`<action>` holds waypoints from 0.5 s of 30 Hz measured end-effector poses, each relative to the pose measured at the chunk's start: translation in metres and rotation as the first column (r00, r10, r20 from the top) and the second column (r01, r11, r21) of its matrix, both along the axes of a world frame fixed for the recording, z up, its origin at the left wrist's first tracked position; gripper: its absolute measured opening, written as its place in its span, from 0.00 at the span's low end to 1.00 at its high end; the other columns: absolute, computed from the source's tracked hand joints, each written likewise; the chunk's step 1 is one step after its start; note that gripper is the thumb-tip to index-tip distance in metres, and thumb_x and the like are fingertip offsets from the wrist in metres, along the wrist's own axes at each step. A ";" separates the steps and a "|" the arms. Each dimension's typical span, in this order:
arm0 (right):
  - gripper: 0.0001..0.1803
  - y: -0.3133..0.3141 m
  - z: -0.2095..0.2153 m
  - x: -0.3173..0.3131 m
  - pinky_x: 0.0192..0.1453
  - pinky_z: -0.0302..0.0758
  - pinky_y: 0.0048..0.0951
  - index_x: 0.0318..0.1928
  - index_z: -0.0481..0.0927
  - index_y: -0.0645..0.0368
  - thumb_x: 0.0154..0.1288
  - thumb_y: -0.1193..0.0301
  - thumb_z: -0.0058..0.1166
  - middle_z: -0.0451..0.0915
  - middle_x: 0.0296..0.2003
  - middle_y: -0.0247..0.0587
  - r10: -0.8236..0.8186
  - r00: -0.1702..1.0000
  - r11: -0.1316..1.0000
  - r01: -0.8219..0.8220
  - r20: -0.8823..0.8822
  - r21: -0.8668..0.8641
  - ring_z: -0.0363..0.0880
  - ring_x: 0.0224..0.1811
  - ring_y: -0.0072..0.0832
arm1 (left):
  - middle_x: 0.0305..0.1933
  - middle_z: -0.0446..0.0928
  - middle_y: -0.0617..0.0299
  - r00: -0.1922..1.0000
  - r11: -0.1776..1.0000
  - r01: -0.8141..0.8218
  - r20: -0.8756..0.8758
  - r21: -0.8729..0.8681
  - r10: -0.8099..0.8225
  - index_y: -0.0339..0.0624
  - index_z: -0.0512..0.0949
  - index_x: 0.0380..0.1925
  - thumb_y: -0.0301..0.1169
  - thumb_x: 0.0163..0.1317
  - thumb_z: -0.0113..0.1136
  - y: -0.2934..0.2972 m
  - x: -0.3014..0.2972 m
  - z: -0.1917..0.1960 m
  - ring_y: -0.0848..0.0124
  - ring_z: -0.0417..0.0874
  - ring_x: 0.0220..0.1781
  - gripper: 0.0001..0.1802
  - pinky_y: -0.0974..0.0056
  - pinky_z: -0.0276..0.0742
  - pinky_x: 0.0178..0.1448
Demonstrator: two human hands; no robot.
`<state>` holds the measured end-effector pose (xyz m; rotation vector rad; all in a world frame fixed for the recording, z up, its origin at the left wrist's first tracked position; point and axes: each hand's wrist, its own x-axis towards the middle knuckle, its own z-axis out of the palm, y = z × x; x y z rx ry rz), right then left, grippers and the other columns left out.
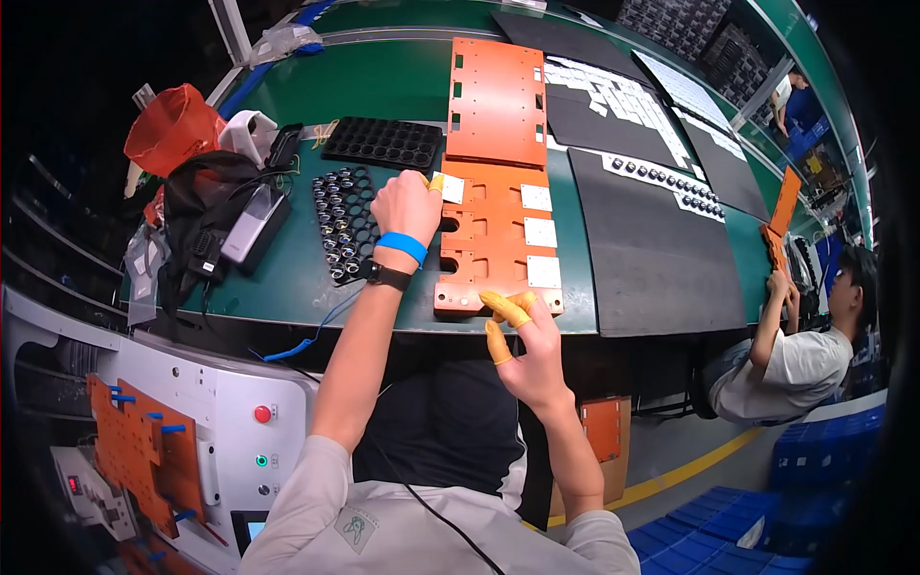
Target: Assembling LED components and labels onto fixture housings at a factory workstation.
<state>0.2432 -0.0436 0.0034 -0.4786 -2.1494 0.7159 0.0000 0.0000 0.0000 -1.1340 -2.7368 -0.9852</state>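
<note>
Orange jig (498,220) lies flat on the green table (418,303). Left hand (407,206) is at a white square plate (453,191) on it; I can't tell if it grips. Right hand (532,356) looks loose, holding nothing. Best keep the plate flat.

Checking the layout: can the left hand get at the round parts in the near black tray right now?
Likely yes: the left hand is by the right edge of the near black tray; nothing visible covers the round parts toward its left.
</note>
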 end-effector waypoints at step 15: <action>0.23 0.000 -0.011 0.000 0.38 0.72 0.36 0.48 0.85 0.63 0.47 0.87 0.62 0.77 0.33 0.44 -0.011 0.986 0.999 0.018 -0.165 0.040 0.74 0.33 0.41 | 0.36 0.85 0.45 0.992 0.990 0.092 -0.076 -0.104 -0.100 0.38 0.85 0.31 0.31 0.59 0.62 0.016 0.007 -0.008 0.47 0.87 0.42 0.08 0.48 0.82 0.46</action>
